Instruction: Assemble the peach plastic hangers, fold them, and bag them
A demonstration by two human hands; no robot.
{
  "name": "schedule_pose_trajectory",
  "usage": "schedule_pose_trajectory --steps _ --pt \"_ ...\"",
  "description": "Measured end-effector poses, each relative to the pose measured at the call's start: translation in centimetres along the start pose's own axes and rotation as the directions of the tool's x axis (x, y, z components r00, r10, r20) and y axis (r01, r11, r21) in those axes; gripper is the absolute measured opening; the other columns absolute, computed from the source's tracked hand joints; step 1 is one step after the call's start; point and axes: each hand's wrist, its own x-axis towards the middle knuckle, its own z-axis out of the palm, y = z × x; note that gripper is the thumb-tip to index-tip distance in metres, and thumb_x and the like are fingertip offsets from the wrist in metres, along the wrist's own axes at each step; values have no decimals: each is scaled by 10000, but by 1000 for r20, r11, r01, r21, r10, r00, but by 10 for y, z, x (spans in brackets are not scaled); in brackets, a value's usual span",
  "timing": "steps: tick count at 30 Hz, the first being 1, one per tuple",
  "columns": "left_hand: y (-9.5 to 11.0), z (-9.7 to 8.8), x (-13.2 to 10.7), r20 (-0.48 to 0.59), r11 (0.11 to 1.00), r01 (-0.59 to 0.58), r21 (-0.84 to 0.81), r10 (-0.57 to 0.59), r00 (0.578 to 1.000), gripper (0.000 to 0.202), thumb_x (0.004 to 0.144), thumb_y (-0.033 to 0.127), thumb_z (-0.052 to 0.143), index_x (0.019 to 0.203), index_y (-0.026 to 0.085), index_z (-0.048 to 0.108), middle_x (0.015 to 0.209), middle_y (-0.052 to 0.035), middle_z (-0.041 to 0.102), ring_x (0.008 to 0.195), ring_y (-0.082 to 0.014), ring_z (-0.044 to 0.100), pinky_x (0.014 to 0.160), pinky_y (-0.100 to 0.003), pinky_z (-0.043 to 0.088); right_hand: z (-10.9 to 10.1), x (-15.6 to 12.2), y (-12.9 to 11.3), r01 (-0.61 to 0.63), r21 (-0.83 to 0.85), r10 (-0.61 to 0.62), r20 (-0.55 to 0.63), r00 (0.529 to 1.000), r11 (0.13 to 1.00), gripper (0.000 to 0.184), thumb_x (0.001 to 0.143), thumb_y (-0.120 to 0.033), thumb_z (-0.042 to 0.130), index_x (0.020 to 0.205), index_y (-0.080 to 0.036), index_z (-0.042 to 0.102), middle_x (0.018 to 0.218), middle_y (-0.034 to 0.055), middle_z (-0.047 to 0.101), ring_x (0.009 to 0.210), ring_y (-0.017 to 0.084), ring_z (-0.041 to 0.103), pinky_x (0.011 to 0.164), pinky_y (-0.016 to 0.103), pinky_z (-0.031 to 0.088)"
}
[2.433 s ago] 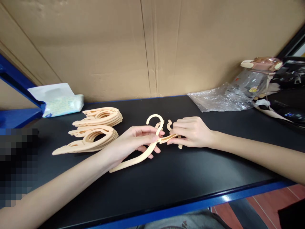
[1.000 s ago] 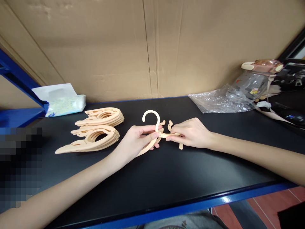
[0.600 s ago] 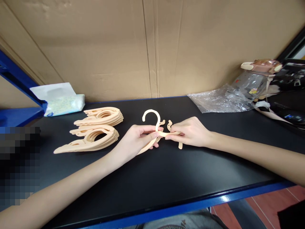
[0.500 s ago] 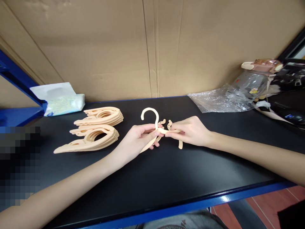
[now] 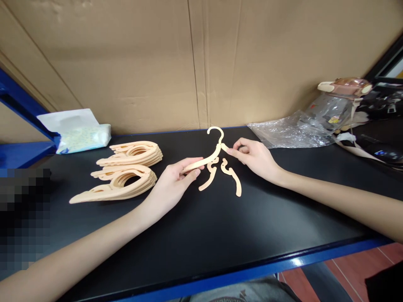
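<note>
A cream folding clothes hanger is held up over the black table, its hook pointing away from me and its arms spread. My left hand pinches the end of the left arm between thumb and fingers. At the other side my right hand is closed on the short right arm, whose outer end the fingers hide. Below the hanger lie two loose curved hanger arms, a left piece and a right piece, apart from each other on the tabletop.
Two stacks of folded hangers, a rear stack and a front stack, lie to the left. Behind them is a packet of tissues. A clear plastic bag, a bottle and a black bag occupy the right back.
The hanger has moved away from me and slightly right. My left hand has slid from near its centre to the left arm's end. Both loose pieces are now uncovered.
</note>
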Motion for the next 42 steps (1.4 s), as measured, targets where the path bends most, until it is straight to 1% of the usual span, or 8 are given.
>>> schedule_pose_trajectory --steps 5,14,19,24,27,33,37,42 --pt "-7 0 2 -46 997 -48 67 51 998 368 911 340 509 1214 156 609 1069 -53 696 1047 -195 600 947 -271 424 1 3 4 19 53 -18 -18 1000 998 299 846 -501 592 797 -210 544 578 -61 607 555 117 546 590 272 374" --pt "-12 4 3 -68 990 -114 82 120 990 351 949 307 468 1236 146 589 1092 -48 682 1070 -176 593 975 -249 411 3 -2 4 257 36 -253 -82 964 966 148 898 -360 543 901 -212 549 954 34 585 850 176 582 707 328 483" --pt "-16 9 4 -69 973 -212 88 218 973 305 954 288 469 1194 172 618 1068 -27 694 1004 -166 622 918 -250 451 2 -5 -1 484 -197 -513 -142 846 853 104 915 -305 543 963 -214 559 1103 83 576 1047 242 539 897 420 442" --pt "-17 15 1 -12 937 -318 143 323 946 294 970 244 452 1215 238 615 1186 0 660 1078 -152 601 927 -244 438 2 -8 -5 687 -252 -702 42 711 681 249 925 -373 557 1126 -228 580 1167 70 650 1096 241 567 947 433 399" --pt "-14 16 -1 17 914 -345 216 349 937 309 972 224 442 1234 253 604 1131 0 669 1027 -156 603 887 -263 446 4 -7 -4 740 -189 -737 99 669 646 247 952 -343 519 1166 -238 585 1094 37 700 1055 204 609 1029 437 351" --pt "-10 15 -2 -24 911 -243 332 266 964 308 951 247 462 1245 236 550 1103 -15 651 928 -167 604 832 -308 481 5 -5 1 707 -114 -700 100 707 698 152 958 -280 513 1024 -211 631 925 24 717 845 181 617 853 360 419" --pt "-16 15 -2 -133 889 -144 435 221 966 509 911 402 537 1356 198 398 1267 -76 541 1079 -213 533 918 -381 474 4 -4 2 620 -139 -623 25 782 772 120 946 -251 535 1010 -199 623 886 19 701 810 177 592 826 347 401" --pt "-18 15 -3 -60 841 -160 516 222 973 641 878 509 562 1379 166 357 1343 -107 490 1234 -265 423 1029 -462 406 3 -1 3 491 -133 -501 -54 864 861 98 930 -246 561 992 -210 629 922 10 711 827 185 591 825 358 403"
